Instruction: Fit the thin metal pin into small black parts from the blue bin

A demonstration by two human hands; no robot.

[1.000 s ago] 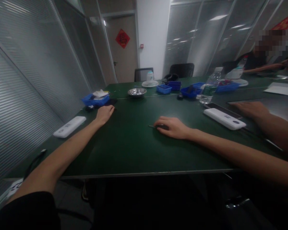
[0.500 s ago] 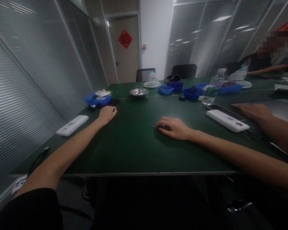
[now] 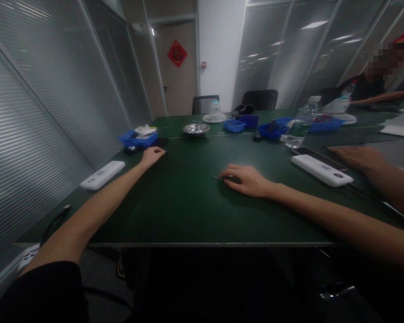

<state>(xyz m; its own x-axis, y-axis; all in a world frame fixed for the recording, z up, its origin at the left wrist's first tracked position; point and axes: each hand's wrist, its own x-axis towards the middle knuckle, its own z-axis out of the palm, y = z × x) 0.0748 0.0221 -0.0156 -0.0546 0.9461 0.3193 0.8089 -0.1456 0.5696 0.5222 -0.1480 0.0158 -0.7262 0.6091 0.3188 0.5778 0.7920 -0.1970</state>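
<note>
My left hand (image 3: pixel 154 155) rests over the far left of the green table (image 3: pixel 182 202), near a blue basket (image 3: pixel 139 139). Its thumb and forefinger are pinched together, with a small dark spot at their tips that is too small to name. My right hand (image 3: pixel 244 180) lies on the table right of the middle, fingers curled around a thin metal-tipped tool (image 3: pixel 215 177). The tool's slim tip points left, and its other end is hidden in the hand. Beyond both hands stands a shallow metal bowl (image 3: pixel 195 130) with small pale pieces in it.
White power banks lie left (image 3: pixel 103 175) and right (image 3: pixel 323 170). A phone (image 3: pixel 318 158), a water bottle (image 3: pixel 299 128) and several blue baskets (image 3: pixel 234 126) stand farther back. Another person's hand (image 3: pixel 360 157) rests at the right; another person sits at the far right.
My left hand has turned slightly, so its pinch and the dark spot at the fingertips now show. A white sheet at the far right has shifted. My right hand stays put.
</note>
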